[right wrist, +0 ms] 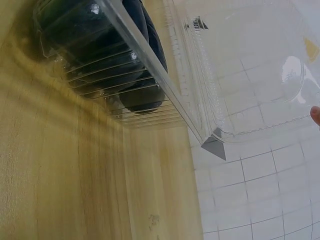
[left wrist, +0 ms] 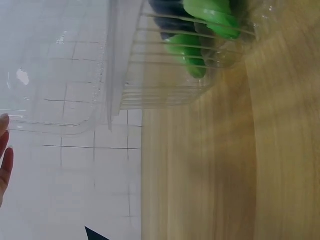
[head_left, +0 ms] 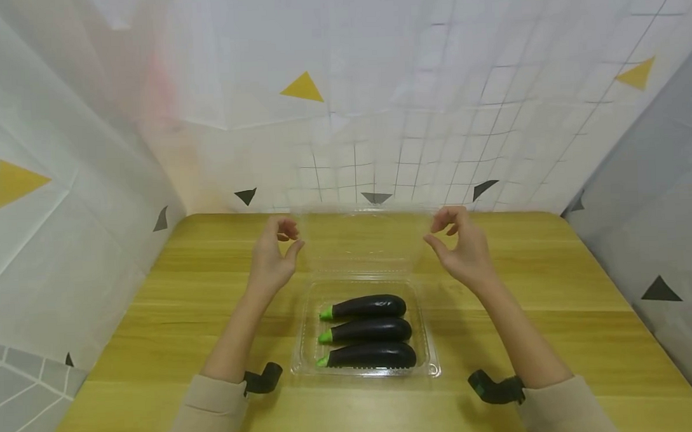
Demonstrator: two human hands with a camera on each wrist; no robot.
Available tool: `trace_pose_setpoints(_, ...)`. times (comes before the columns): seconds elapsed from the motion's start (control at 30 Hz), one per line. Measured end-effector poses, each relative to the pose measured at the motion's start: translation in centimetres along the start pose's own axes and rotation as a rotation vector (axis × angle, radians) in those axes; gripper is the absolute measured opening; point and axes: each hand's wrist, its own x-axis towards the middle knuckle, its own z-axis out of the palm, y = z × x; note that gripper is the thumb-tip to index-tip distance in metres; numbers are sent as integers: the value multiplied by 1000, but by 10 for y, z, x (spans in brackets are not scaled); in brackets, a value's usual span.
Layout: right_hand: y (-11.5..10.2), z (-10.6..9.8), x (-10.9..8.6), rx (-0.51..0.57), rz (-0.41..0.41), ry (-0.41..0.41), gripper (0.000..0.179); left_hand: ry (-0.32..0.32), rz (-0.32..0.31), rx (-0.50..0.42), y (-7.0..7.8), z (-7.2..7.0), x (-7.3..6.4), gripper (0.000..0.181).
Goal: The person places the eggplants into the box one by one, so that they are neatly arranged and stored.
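Observation:
Three dark purple eggplants (head_left: pixel 371 330) with green stems lie side by side in the base of a clear plastic clamshell container (head_left: pixel 296 351). Its hinged lid (head_left: pixel 358 244) stands raised behind the base. At the lid's left edge, my left hand (head_left: pixel 274 256) pinches the rim between thumb and fingers. My right hand (head_left: pixel 464 250) does the same at the right edge. From the left wrist, green stems (left wrist: pixel 190 55) show through the ribbed wall, and fingertips meet the lid edge. In the right wrist view one fingertip (right wrist: pixel 315 115) touches the lid; the rest of that hand is out of frame.
The container rests on a wooden table (head_left: pixel 156 350). White sheeting (head_left: pixel 252 156) with grid lines and yellow and dark triangles hangs behind the table and at both sides. A black wrist mount (head_left: pixel 264 378) sits on the left forearm, another (head_left: pixel 495 387) on the right.

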Motion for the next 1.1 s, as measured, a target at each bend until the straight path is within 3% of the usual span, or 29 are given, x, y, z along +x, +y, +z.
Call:
trace_pose_setpoints(0.37, 1, -3, -2, -8, -54, 6, 55, 26, 59, 11, 9, -3, 2, 39)
trace_pose_setpoints(0.67, -4, -6, -7, -125, -168, 12, 60, 65, 146, -7, 19, -11, 0, 39)
trace_pose_setpoints(0.93, -8, -10, -14, -141, -191, 40, 54, 88, 214, 12, 28, -17, -5, 29)
trace_pose_setpoints(1.1, -14, -17, -21, -129, -241, 32, 30, 67, 242, 36, 29, -23, -15, 29)
